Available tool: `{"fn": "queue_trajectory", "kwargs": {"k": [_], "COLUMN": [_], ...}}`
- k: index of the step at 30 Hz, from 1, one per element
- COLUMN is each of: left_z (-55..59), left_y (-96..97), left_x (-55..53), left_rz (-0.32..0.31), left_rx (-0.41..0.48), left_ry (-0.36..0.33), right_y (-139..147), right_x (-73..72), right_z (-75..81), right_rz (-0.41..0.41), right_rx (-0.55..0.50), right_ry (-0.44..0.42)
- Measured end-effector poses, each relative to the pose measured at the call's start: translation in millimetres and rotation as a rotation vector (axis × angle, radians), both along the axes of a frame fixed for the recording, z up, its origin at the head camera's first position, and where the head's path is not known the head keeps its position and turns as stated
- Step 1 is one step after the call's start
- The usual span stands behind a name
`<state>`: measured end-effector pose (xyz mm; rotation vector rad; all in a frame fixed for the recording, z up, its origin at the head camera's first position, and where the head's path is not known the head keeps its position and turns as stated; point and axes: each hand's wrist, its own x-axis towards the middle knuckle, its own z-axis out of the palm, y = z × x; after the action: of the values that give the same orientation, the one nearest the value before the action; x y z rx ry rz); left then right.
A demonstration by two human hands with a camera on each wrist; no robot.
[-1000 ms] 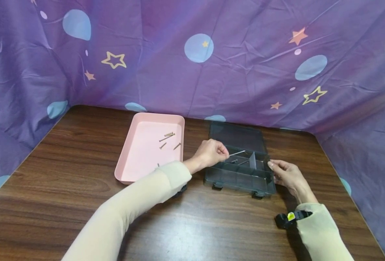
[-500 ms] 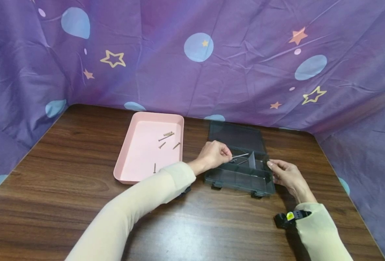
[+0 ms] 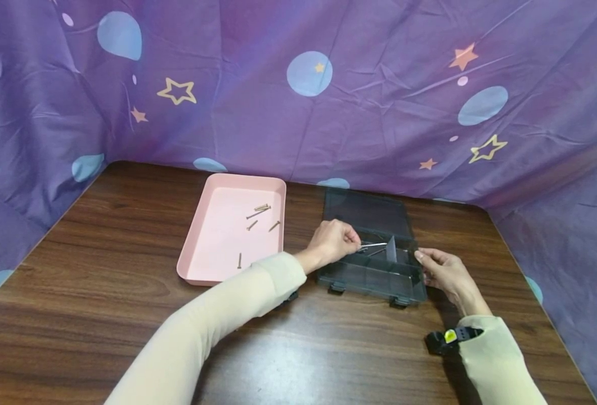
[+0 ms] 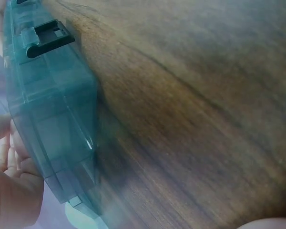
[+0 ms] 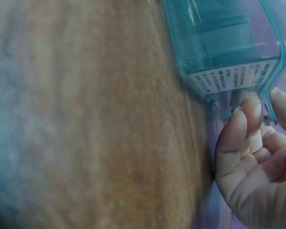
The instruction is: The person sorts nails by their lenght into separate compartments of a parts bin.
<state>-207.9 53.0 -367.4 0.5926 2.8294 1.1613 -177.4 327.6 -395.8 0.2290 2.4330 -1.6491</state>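
Observation:
My left hand [image 3: 333, 239] pinches one end of a long, thin, silvery screw [image 3: 374, 244] and holds it low over a back compartment of the dark see-through organizer box [image 3: 374, 281]. Below it, a few thin screws [image 3: 377, 251] lie in that compartment, left of an upright divider [image 3: 391, 249]. At the box's right end, my right hand [image 3: 447, 273] grips the rim, thumb on top; in the right wrist view its fingertips [image 5: 250, 112] sit by the labelled end wall. The left wrist view shows the box's side and part of the left hand, the screw hidden.
A pink tray [image 3: 197, 247] with several brownish screws [image 3: 259, 212] stands left of the box. The box's lid [image 3: 366, 211] lies folded back toward the patterned cloth [image 3: 257, 112]. Bare wooden table [image 3: 288, 360] extends in front.
My left hand has moved slightly right and down, bringing the screw lower into the back compartment and more level. The right hand stays on the box. A screw in the tray, earlier covered by the sleeve, now shows.

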Motion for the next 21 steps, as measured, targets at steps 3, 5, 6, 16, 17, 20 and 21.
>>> {"fn": "queue_trajectory", "kwargs": {"k": [3,5,6,16,17,20,21], "left_z": [-0.1,-0.2,-0.2,-0.5,-0.7,-0.9,-0.9], "left_y": [-0.2,-0.4,-0.5,-2.0,-2.1,-2.7,-3.0], "left_x": [0.1,0.4,0.6,1.9,1.8,1.9,2.0], "left_rz": [0.003,0.003,0.004,0.002,-0.001,-0.008,-0.011], "left_rx": [0.007,0.020,0.024,0.038,0.042,0.048,0.053], "left_ry": [-0.001,-0.006,-0.010,-0.024,-0.022,-0.022,-0.021], "right_y": [-0.7,-1.1,-1.3,-2.9,-2.9,-3.1,-2.9], "right_x": [-0.3,-0.8,-1.0,-0.3,-0.3,-0.2,-0.4], "right_z": [1.1,1.6,1.7,2.9,2.9,2.8,2.5], "right_rz": [-0.002,-0.005,-0.007,-0.014,-0.014,-0.012,-0.012], "right_rx": [0.004,0.011,0.012,0.017,0.021,0.039,0.043], "right_ry": [-0.001,-0.004,-0.006,-0.018,-0.019,-0.021,-0.021]}}
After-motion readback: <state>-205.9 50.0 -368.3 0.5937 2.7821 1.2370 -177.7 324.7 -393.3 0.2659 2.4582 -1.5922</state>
